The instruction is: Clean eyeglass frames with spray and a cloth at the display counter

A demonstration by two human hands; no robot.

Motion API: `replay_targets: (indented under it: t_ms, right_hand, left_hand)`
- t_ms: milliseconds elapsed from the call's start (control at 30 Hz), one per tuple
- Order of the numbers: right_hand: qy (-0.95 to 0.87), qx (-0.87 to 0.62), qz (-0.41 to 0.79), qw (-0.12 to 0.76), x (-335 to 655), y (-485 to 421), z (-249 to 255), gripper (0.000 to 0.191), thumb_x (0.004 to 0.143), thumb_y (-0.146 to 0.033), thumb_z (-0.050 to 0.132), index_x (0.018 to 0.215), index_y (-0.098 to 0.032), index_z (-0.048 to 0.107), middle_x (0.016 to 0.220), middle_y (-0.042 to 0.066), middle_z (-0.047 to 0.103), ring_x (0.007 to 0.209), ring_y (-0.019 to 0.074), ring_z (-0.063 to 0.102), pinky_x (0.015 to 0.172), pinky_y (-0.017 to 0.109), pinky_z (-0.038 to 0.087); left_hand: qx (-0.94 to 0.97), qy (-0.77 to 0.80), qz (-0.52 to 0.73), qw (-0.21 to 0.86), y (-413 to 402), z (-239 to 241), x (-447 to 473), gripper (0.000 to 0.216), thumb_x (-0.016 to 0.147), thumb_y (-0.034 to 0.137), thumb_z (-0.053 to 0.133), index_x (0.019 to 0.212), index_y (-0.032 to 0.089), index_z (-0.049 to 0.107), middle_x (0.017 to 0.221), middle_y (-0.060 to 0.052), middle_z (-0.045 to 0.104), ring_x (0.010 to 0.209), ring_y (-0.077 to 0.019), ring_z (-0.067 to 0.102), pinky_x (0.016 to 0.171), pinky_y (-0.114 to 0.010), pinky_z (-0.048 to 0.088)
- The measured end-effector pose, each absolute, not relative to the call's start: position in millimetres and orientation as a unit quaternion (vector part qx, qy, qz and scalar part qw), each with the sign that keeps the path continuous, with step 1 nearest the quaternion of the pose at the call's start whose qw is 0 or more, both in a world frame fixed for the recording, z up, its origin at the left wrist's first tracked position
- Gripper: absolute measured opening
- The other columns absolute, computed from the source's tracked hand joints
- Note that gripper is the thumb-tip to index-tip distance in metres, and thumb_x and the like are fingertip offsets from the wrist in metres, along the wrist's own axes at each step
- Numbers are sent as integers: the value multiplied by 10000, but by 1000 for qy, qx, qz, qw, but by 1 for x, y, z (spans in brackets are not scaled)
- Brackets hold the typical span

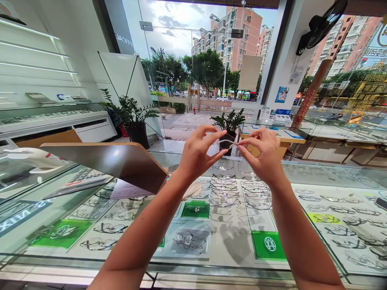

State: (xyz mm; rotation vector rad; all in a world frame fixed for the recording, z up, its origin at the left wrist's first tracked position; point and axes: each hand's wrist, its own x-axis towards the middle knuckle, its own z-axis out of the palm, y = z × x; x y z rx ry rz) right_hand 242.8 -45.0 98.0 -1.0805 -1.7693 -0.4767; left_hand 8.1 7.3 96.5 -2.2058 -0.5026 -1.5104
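A thin-rimmed pair of eyeglasses (226, 143) is held up in the middle of the head view, above the glass counter (223, 251). My left hand (199, 149) grips one lens rim by its upper and lower edges, between fingers and thumb. With thumb and forefinger, my right hand (262, 152) pinches the frame beside that lens. The rest of the frame is mostly hidden behind my right fingers. Below the hands, rows of eyeglass frames (224, 187) lie inside the counter.
A mirror or board with a wooden edge (111, 161) stands tilted at the left, near a calculator (81, 179). Green cards (267, 245) lie in the display. A dark phone-like object (381, 203) is at the right edge. Potted plants (136, 117) stand beyond the counter, before glass doors.
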Motion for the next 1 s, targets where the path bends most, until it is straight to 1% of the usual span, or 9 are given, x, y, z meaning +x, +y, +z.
replay_targets:
  t_ms: [100,200,433,600,700,800,900,1000]
  right_hand:
    - [-736,-448,-185,472,243,-45,98,142,1006,-393,703,983,-311,816,1103,77,661,1099,324,565,966,530,379]
    - [-746,-442,-148,476,243,-44,98,138,1012,-374,697,973,-300,807,1112,76,677,1108,318,578,1002,543,387]
    - [-772,-376,3,513,246,-39,101,120,1006,-379,714,971,-289,784,1120,67,698,1156,285,625,1091,536,439]
    - [-774,-331,126,525,249,-34,99,159,983,-424,742,942,-271,761,1219,72,725,1219,259,652,1144,517,444]
    - [-764,-319,238,508,251,-31,97,206,968,-472,759,937,-268,752,1259,64,754,1211,246,670,1119,491,480]
    - [-743,-310,324,497,251,-29,96,225,949,-491,787,951,-268,759,1154,46,791,1088,212,706,1046,436,526]
    - [-726,-310,341,511,250,-31,96,215,920,-477,824,943,-268,777,1080,34,803,1019,192,716,1000,402,540]
    - [-710,-319,347,523,247,-33,99,235,889,-490,843,921,-265,782,1041,41,812,1000,202,729,964,405,558]
  left_hand:
    - [-800,-178,-535,206,6,98,8,501,913,300,847,1382,267,674,1237,-104,705,1124,-255,700,937,-427,617]
    - [-803,-177,-534,195,4,99,8,494,909,288,849,1373,264,680,1235,-102,700,1115,-250,699,922,-418,618]
    - [-815,-146,-548,114,2,102,7,525,897,210,844,1394,253,679,1249,-92,664,1156,-233,681,963,-420,632]
    - [-824,-122,-551,51,2,103,6,542,901,220,832,1416,277,673,1265,-87,655,1125,-220,716,912,-391,674]
    - [-824,-102,-557,8,2,102,7,537,908,226,824,1423,265,674,1292,-94,640,1074,-196,756,938,-373,685]
    - [-821,-89,-564,-29,3,101,8,536,906,243,832,1421,261,681,1300,-97,631,1077,-195,766,970,-366,690]
    - [-820,-78,-564,-55,4,100,9,534,911,255,832,1424,258,682,1309,-97,619,1087,-194,764,1014,-383,684]
    - [-820,-74,-564,-60,6,99,10,527,928,255,819,1435,262,677,1323,-100,609,1101,-192,757,1040,-396,674]
